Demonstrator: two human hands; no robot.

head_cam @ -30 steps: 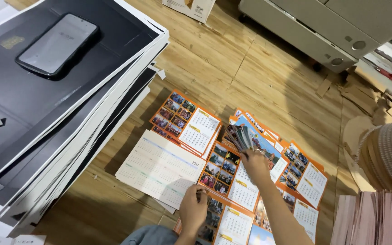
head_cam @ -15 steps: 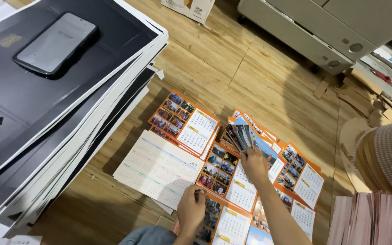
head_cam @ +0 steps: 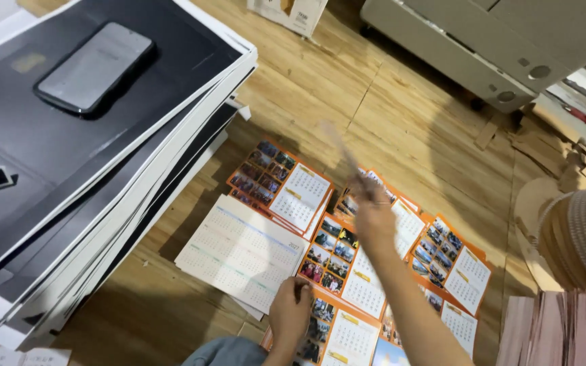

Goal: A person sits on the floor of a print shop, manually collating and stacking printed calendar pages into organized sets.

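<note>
Several orange-edged calendar sheets (head_cam: pixel 283 183) with photo grids lie spread on the wooden floor, next to a white calendar sheet (head_cam: pixel 239 249). My right hand (head_cam: pixel 372 211) is over the middle of the spread, pinching a thin sheet (head_cam: pixel 339 144) that stands up edge-on and is blurred by motion. Lower down, my left hand (head_cam: pixel 291 310) presses its fingertips on the edge of an orange sheet (head_cam: pixel 330 257) where it meets the white one. Both forearms come in from the bottom edge.
A thick stack of large black and white boards (head_cam: pixel 137 176) fills the left, with a dark phone (head_cam: pixel 93 66) on top. A pale grey machine (head_cam: pixel 469 54) stands at the back right. Cardboard scraps (head_cam: pixel 544 146) and a pinkish paper stack (head_cam: pixel 564 329) lie on the right.
My right hand held a small bunch of sheets low over the orange calendars; now it has swung a sheet upward, blurred. My left hand has stayed on the lower sheets.
</note>
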